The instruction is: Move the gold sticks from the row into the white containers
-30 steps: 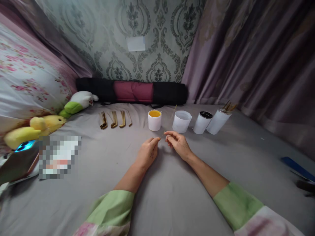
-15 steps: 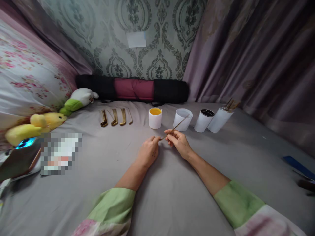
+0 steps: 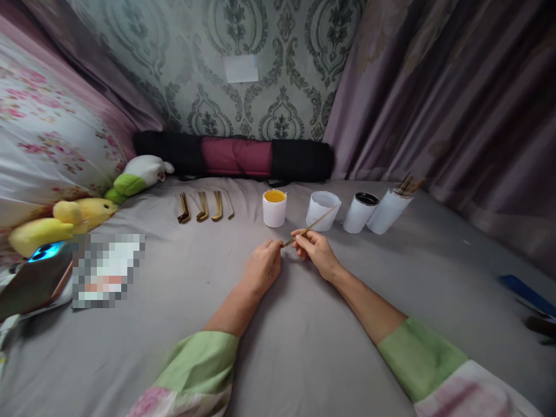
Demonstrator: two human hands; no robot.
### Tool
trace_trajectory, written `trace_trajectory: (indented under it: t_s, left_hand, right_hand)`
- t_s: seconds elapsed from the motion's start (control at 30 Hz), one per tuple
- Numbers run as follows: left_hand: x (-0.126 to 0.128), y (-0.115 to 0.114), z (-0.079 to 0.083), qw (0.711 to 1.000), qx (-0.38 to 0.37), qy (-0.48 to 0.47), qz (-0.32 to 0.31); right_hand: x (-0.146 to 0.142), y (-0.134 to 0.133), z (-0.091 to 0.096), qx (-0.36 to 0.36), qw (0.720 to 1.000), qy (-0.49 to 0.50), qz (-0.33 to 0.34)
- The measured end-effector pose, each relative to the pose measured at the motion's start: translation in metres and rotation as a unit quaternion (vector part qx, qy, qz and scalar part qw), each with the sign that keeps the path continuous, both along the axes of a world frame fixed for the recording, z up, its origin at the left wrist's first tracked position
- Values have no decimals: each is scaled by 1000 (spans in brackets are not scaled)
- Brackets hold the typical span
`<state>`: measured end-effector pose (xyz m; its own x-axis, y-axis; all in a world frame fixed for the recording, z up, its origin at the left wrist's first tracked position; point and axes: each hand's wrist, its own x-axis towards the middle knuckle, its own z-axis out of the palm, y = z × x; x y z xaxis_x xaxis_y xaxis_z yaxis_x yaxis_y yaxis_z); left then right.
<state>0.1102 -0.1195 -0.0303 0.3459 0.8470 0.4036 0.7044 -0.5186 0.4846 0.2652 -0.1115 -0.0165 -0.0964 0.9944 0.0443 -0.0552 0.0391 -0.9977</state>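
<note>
thin straight brown stick (image 3: 322, 218), slanted above creased grey cloth (image 3: 313, 347)
left hand (image 3: 264, 264) pinched on its lower end, right hand (image 3: 319, 252) clamped farther along; upper part crosses view of a round whitish tub (image 3: 315, 204). nearby: white cylindrical pot (image 3: 274, 215), yellow inside; bent golden-brown bundles (image 3: 217, 212).
</note>
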Motion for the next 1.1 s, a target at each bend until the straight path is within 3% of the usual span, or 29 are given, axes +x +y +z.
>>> trace_trajectory:
  t_s: [0.4,0.73,0.9,1.1]
  left_hand:
    - [2,3,-4,996,-18,-88,-3]
    - [3,5,-2,976,-107,-189,19]
    - [7,4,4,924,-236,-301,9]
    - [11,3,11,810,-360,-463,-15]
  right_hand:
    - [-1,0,-1,-10,1000,3,-9]
    - [0,3,-3,-9,999,2,-33]
    - [1,3,-1,-1,998,-2,-69]
    - [3,4,-3,15,995,-20,-94]
